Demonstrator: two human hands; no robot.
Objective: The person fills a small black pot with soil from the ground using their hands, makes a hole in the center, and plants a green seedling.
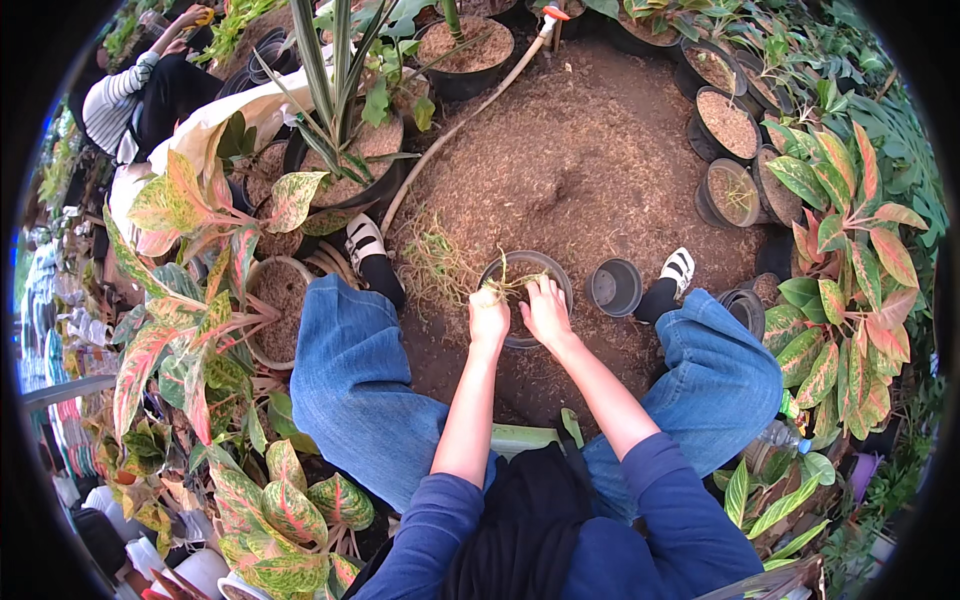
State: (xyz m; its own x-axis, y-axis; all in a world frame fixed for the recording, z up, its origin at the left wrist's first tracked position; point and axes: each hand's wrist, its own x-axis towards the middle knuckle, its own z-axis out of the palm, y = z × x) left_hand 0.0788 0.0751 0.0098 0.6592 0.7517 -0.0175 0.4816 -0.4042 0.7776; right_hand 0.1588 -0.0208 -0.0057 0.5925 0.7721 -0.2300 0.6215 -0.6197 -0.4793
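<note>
My left hand (489,313) is closed around some thin green plant cuttings (504,286) at the left rim of a round plastic pot (565,279). Over the same pot, my right hand (546,309) has its fingers on the right end of the stems; whether it grips them is unclear. Both hands hide much of the pot's inside. A loose heap of similar trailing stems (439,259) lies on the soil just left of the pot. To the right stands an empty dark plastic pot (614,287), upright and apart from the first.
A hose (450,135) curves along the left of the soil mound (577,165). Potted aglaonemas (281,315) crowd the left, with filled pots (726,124) and more foliage on the right. Another person (124,101) sits at the upper left. A plastic bottle (780,435) lies at lower right.
</note>
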